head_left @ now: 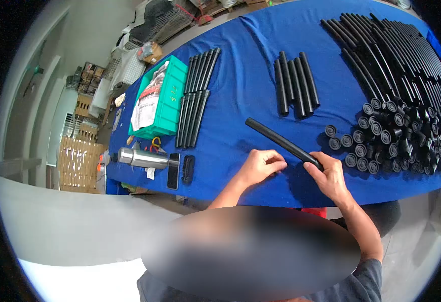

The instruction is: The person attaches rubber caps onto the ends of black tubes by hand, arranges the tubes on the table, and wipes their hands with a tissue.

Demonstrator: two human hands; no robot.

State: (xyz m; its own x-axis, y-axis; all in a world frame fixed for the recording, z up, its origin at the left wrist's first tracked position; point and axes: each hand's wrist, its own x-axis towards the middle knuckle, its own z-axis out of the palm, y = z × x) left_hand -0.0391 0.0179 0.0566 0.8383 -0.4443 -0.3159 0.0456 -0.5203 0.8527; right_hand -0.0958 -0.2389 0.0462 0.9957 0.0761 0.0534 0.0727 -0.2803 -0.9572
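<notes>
Sleeve [367, 279], dark, is closest to my camera, bottom right. Right hand [330, 176]: closed round the near end of a black tube [281, 141], thumb along it. Tube is tilted across the blue cloth [245, 95], far end pointing up-left on my feed. Left hand [260, 165]: just beside the tube, apart from it, fingers loosely curled toward thumb; I can't tell if it pinches anything small. Beyond the tube: a short row of tubes [296, 85]. Right of the right hand: heap of black caps [376, 129], with a big stack of tubes [396, 50] behind. Left side: two rows of tubes [197, 75] alongside a green crate [172, 95] with paper [147, 103] in it; nearer me, flask [147, 158] and phone [173, 173].
</notes>
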